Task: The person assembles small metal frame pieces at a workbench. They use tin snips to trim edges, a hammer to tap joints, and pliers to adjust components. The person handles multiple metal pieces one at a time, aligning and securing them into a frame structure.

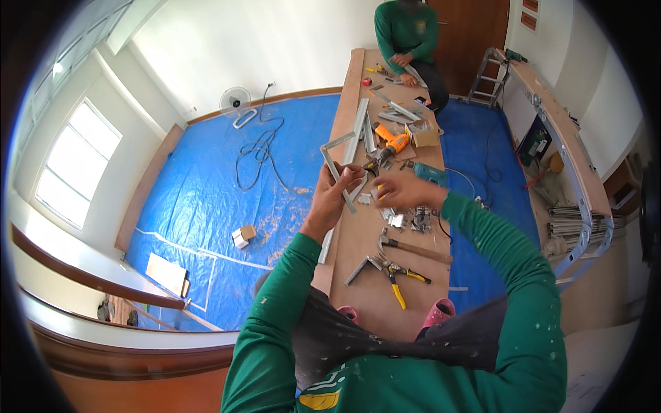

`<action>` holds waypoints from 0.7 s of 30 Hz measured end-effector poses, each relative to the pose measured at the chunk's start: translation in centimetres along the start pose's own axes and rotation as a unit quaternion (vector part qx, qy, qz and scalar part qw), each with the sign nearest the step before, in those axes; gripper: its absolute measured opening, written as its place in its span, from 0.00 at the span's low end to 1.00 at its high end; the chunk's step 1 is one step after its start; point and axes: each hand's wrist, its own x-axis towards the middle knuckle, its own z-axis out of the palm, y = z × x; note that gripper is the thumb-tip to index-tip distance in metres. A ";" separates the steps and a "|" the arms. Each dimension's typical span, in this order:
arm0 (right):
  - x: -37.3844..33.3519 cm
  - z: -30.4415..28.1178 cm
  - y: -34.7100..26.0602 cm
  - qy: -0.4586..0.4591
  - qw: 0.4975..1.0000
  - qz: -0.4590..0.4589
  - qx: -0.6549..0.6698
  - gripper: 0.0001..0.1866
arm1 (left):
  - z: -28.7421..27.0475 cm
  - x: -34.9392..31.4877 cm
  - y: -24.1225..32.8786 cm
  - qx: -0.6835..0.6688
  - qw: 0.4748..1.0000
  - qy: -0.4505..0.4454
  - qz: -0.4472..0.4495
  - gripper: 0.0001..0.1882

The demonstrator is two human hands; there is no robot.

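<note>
My left hand (332, 196) is closed around a bent strip of grey metal channel (328, 157), raised over the bench's left edge. Its upper arm angles off to the right. Close by, my right hand (407, 190) has its fingers curled round a tool with a yellow handle (381, 193); the fingers hide most of it. Below the hands lie a claw hammer (416, 249), yellow-handled snips (395, 283) and a short bent metal piece (357, 270). Small metal brackets (395, 220) sit just under my right hand. Beyond are an orange drill (394, 142) and a teal power tool (429, 173).
The long plywood bench (372, 303) holds metal channels (354, 134) and a cardboard box (425, 138). A co-worker (406, 31) sits at its far end. Blue sheeting (200, 186) covers the floor, with a fan (236, 101), loose cable (260, 150) and small box (243, 236).
</note>
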 end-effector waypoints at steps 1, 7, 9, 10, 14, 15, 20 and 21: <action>1.0 2.2 1.0 0.024 0.998 -0.050 0.028 0.39 | 0.6 0.4 0.1 -0.006 1.000 -0.007 0.015 0.16; 4.2 7.1 -0.2 0.099 0.985 -0.116 0.079 0.27 | 0.1 0.3 0.7 0.112 0.991 -0.036 0.068 0.34; 4.6 6.5 1.9 0.148 0.977 -0.148 0.048 0.24 | 0.0 1.1 -0.1 0.161 0.981 -0.045 0.099 0.40; 4.4 6.3 2.3 0.166 0.972 -0.157 0.050 0.25 | 0.2 0.7 0.0 0.177 0.979 -0.033 0.094 0.41; 4.5 4.4 3.7 0.244 0.959 -0.148 0.008 0.29 | -0.1 -0.3 1.2 0.284 0.958 0.044 0.019 0.46; 4.4 4.1 4.1 0.264 0.955 -0.134 -0.015 0.30 | -0.3 -0.6 1.4 0.320 0.945 0.070 -0.013 0.48; 4.7 2.5 7.2 0.373 0.912 -0.138 -0.099 0.33 | -1.1 -1.3 1.2 0.446 0.889 0.104 -0.011 0.30; 4.8 2.4 7.7 0.378 0.914 -0.112 -0.095 0.33 | -1.2 -1.6 1.2 0.480 0.870 0.115 -0.003 0.28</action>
